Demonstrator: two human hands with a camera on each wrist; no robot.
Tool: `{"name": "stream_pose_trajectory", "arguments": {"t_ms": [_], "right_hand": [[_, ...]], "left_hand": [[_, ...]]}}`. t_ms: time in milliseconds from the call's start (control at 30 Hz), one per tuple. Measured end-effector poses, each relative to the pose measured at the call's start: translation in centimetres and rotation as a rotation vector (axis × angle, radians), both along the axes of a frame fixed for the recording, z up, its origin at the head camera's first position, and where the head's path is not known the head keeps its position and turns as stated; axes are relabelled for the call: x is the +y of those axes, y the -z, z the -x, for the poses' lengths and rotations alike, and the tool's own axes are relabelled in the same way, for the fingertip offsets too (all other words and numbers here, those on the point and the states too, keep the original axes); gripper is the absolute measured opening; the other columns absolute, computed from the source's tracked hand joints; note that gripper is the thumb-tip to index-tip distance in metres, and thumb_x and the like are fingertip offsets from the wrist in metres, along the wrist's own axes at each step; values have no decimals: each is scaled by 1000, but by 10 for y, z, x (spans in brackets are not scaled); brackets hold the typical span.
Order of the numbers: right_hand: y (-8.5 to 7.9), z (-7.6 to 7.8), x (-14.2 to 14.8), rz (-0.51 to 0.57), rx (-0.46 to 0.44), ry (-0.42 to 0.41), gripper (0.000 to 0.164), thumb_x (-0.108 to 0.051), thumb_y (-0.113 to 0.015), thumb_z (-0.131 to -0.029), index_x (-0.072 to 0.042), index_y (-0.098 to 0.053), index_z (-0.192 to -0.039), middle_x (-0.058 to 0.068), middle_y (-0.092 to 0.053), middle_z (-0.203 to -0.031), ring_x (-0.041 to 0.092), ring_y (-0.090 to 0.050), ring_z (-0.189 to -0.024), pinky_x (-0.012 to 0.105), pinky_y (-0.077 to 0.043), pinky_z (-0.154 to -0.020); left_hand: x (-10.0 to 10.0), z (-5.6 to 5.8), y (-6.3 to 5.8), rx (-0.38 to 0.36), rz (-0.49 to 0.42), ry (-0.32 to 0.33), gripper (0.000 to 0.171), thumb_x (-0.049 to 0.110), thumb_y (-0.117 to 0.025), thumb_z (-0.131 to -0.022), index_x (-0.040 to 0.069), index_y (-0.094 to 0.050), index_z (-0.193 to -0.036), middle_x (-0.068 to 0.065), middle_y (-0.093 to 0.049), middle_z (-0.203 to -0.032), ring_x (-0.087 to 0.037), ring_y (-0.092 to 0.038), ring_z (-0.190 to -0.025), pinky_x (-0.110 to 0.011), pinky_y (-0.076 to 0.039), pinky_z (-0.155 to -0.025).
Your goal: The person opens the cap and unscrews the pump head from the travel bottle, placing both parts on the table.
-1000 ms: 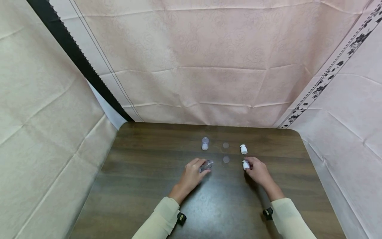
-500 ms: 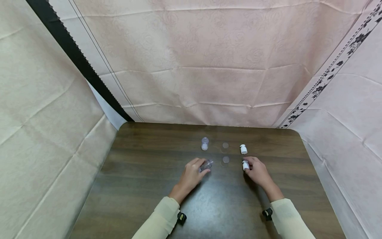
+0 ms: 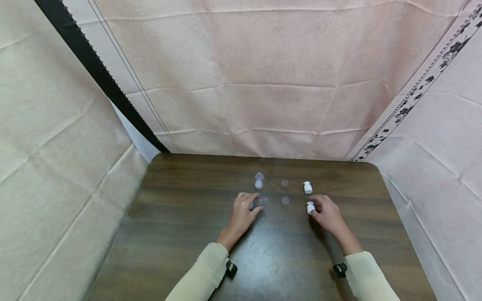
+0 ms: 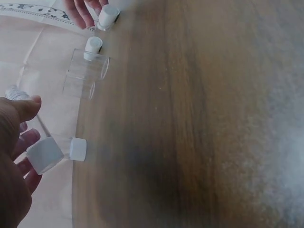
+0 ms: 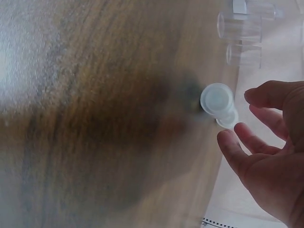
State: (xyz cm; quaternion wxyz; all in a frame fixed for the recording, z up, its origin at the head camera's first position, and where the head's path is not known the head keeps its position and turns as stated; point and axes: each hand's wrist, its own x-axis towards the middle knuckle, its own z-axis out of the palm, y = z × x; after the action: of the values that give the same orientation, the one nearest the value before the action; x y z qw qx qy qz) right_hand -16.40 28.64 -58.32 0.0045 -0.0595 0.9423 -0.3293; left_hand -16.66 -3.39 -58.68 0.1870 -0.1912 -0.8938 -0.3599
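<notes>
In the head view my left hand holds a small clear bottle between thumb and fingers, tilted. The left wrist view shows its white base and threaded neck, with the thumb over its side. My right hand is spread beside a small white cylindrical piece standing on the table. In the right wrist view its round end faces up, with a gap to the thumb and fingertips. A second white piece stands just behind it.
Another clear bottle with a white base stands at the back left. Two clear open cylinders stand in the middle, one behind the other. The brown wooden table ends at cloth-covered walls behind and at both sides.
My left hand has moved slightly back and to the left with the clear bottle, turning it more upright. The right hand's fingers have opened away from the near white piece.
</notes>
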Motion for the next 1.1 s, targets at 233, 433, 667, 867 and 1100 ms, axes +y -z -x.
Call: {"name": "stream_pose_trajectory", "arguments": {"t_ms": [233,433,667,867,1100], "right_hand": [[-12,-6,-3,-19,68,1,42,-2,-73,-87,0,-67,-128,27,-60,-129,38,-71,-101,56,-56,-86],[-17,-9,-6,-33,102,1,41,-4,-73,-88,-3,-67,-128,27,-61,-130,42,-66,-108,60,-51,-90],[-21,-12,-5,6,124,15,40,-3,-72,-88,-3,-67,-128,25,-60,-130,41,-69,-108,57,-55,-89],[-24,-16,-4,33,79,30,41,-1,-71,-90,-2,-65,-131,25,-58,-134,43,-67,-114,56,-56,-93],[-25,-22,-6,64,70,43,39,-1,-71,-91,-1,-66,-130,24,-59,-132,43,-68,-113,56,-56,-94]], "left_hand": [[6,10,6,-54,-122,-22,43,13,-89,-81,2,-75,-119,-13,-77,-112,-27,-72,-104,-41,-60,-88],[13,18,17,-76,-186,-40,39,12,-89,-81,1,-74,-116,-15,-77,-110,-27,-75,-101,-40,-61,-85],[18,23,27,-118,-235,-50,38,9,-89,-80,0,-72,-113,-17,-77,-106,-27,-75,-94,-37,-62,-80],[17,24,32,-237,-284,-40,37,8,-87,-83,-1,-69,-114,-22,-75,-110,-31,-75,-102,-36,-62,-86],[15,20,32,-324,-262,-43,42,9,-85,-86,1,-66,-122,-21,-73,-117,-31,-74,-109,-36,-60,-90]]}}
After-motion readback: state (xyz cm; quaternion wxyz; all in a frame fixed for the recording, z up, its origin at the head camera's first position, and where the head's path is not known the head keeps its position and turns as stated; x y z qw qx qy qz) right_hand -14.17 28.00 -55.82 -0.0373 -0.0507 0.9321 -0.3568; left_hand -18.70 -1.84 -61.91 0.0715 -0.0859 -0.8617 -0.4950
